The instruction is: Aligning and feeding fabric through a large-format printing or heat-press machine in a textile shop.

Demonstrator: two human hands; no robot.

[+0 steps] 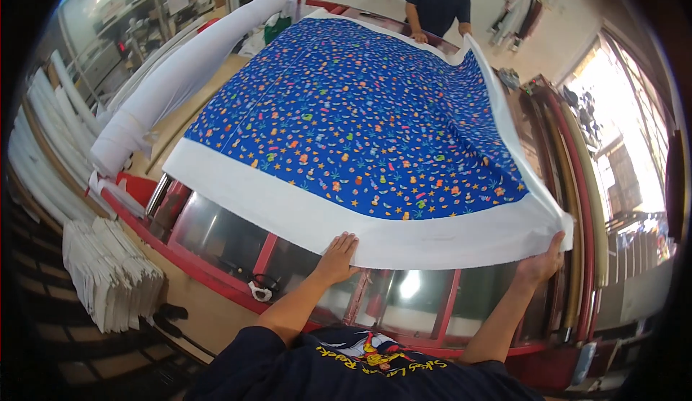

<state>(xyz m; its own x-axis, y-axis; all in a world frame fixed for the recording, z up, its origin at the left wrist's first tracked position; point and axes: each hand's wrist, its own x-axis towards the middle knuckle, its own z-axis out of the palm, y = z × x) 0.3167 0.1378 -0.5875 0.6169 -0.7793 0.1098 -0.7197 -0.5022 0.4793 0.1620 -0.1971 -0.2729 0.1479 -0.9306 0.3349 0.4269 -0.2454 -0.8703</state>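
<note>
A wide blue printed fabric (pixel 339 120) with small colourful motifs and a white border is spread over a red-framed table (pixel 267 253) with glass-like panels. My left hand (pixel 337 258) lies flat on the near white border, fingers stretched out. At the near right corner my right hand (pixel 542 263) grips the fabric's white edge, with the fingertips partly hidden. The right side of the cloth is raised and rippled, while its left side lies flatter. At the far side a person in a dark shirt (pixel 437 5) has one hand by the far right corner, which is lifted.
A thick white fabric roll (pixel 184 77) stretches along the left. More pale rolls (pixel 54 134) lean beyond it, above a stack of folded white sheets (pixel 108 275). Long brown and red rolls (pixel 569 206) line the right side. A white tape-like ring (pixel 260 291) sits at the near edge.
</note>
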